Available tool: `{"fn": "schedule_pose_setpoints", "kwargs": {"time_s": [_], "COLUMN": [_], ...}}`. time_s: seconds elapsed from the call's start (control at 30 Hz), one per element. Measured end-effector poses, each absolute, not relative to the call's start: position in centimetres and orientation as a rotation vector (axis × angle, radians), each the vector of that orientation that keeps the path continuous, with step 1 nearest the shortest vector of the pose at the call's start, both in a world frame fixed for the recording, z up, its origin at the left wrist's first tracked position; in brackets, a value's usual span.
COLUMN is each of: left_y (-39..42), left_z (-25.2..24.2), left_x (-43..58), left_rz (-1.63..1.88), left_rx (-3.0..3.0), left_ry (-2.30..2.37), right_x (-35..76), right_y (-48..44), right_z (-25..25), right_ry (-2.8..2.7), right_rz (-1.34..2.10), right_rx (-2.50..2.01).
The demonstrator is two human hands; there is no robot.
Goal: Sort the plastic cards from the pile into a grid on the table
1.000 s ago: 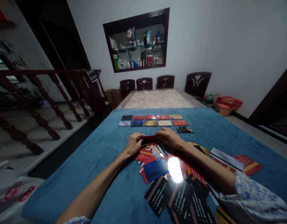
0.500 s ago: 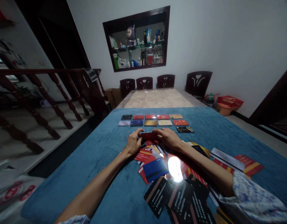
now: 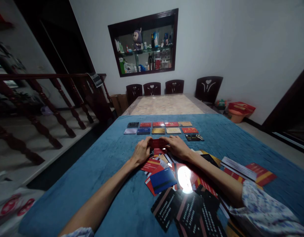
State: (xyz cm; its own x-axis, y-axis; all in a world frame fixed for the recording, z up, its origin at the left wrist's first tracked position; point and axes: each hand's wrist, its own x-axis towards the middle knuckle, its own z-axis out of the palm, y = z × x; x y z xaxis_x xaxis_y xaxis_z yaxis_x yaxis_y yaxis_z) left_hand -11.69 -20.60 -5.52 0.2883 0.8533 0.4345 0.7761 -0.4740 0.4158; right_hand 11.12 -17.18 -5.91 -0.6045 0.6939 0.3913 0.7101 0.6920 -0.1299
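Between my two hands a dark red card (image 3: 156, 143) is held by its short ends, tilted up above the pile; whether it is one card or a small stack I cannot tell. My left hand (image 3: 142, 150) grips its left end, and my right hand (image 3: 177, 146) has its fingers on the right end. Below them lies a loose pile with red cards, a blue card (image 3: 163, 180) and several black cards (image 3: 188, 210) nearest me. Beyond my hands, cards sit in two neat rows, among them a gold card (image 3: 158, 131), with a black card (image 3: 194, 137) nearer me at the right.
A blue cloth (image 3: 99, 184) covers the near part of the table, and the bare stone-look top (image 3: 164, 104) shows beyond. More cards, including a white striped card (image 3: 238, 168), spread under and beyond my right forearm. Dark chairs (image 3: 209, 89) stand at the far end.
The dark red card has tilted so that more of its face shows. Both hands stay at its ends, and the laid-out cards look the same. The whole view has shifted slightly.
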Motion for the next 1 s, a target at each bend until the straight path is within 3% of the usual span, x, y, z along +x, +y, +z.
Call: {"fn": "schedule_pose_setpoints", "kwargs": {"time_s": [0.37, 1.0], "left_y": [-19.5, -18.8], "left_z": [-5.1, -3.1], "left_x": [-11.4, -10.9], "left_rz": [0.995, 0.688], "left_rx": [2.466, 2.608], "left_ry": [1.532, 1.479], "right_x": [11.5, 12.7], "right_y": [-17.5, -16.6], "right_z": [-4.8, -5.3], "right_ry": [-2.448, -2.431], "right_rz": [-0.108, -0.207], "right_rx": [-1.071, -1.153]}}
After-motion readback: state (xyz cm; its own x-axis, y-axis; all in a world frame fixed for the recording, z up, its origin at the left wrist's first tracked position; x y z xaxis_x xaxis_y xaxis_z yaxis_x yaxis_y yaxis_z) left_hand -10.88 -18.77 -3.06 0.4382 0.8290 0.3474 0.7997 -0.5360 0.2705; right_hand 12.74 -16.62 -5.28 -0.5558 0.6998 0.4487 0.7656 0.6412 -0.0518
